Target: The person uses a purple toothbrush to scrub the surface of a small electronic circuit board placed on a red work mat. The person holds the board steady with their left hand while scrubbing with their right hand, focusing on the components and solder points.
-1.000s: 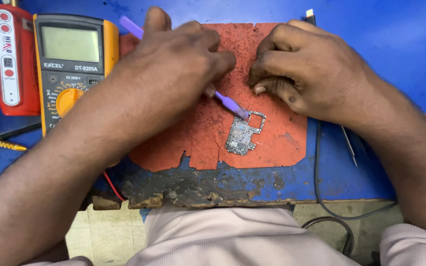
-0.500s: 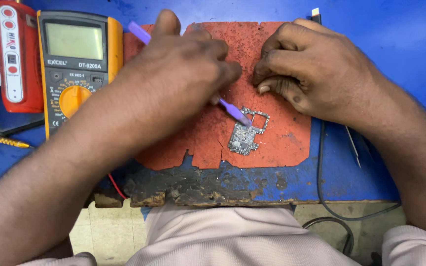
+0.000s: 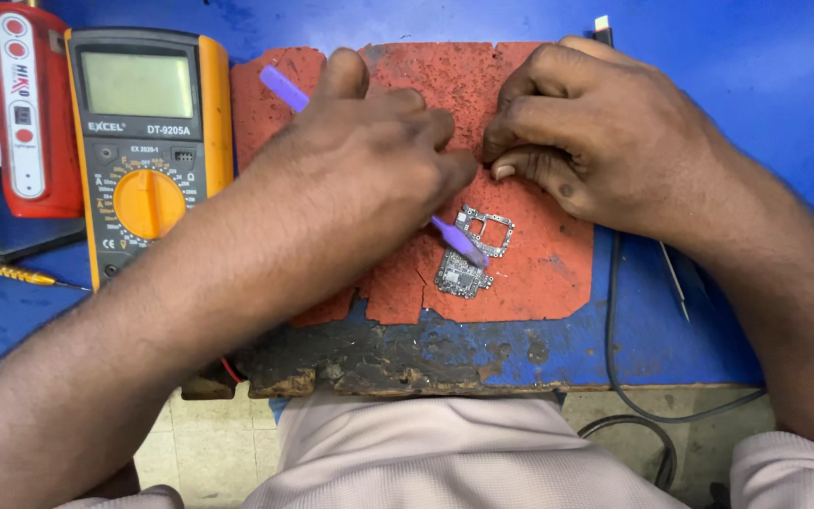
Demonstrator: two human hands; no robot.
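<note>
a: where's the left hand (image 3: pixel 369 160) at this moment?

b: middle of the frame, over the worn red mat (image 3: pixel 539 273). its fingers are curled and pressed tight around a purple plastic tool (image 3: pixel 459 240), whose flat tip lies on the small circuit board (image 3: pixel 473 250) just below centre. the tool's other end sticks out past the thumb toward the upper left.

a: has anything shifted?

b: a little. a second ago the tip sat slightly above and left of the board's frame-shaped end; now it reaches across the board's middle. the board itself lies in much the same spot on the mat, tilted the same way.

a: and the right hand (image 3: pixel 605 141)?

b: upper right of centre, resting on the mat, fingers bunched together with the thumb tucked under. whether they pinch something tiny i can't tell; nothing shows between them. it has barely moved and is close to the board without touching it.

a: what does that say about the work?

b: my guess is the tip is working across the board unsteadied, since neither hand pins it.

a: surroundings?

b: a yellow multimeter (image 3: pixel 148 141) and a red device (image 3: pixel 35 113) at upper left, a black cable (image 3: pixel 614 358) at lower right.
</note>
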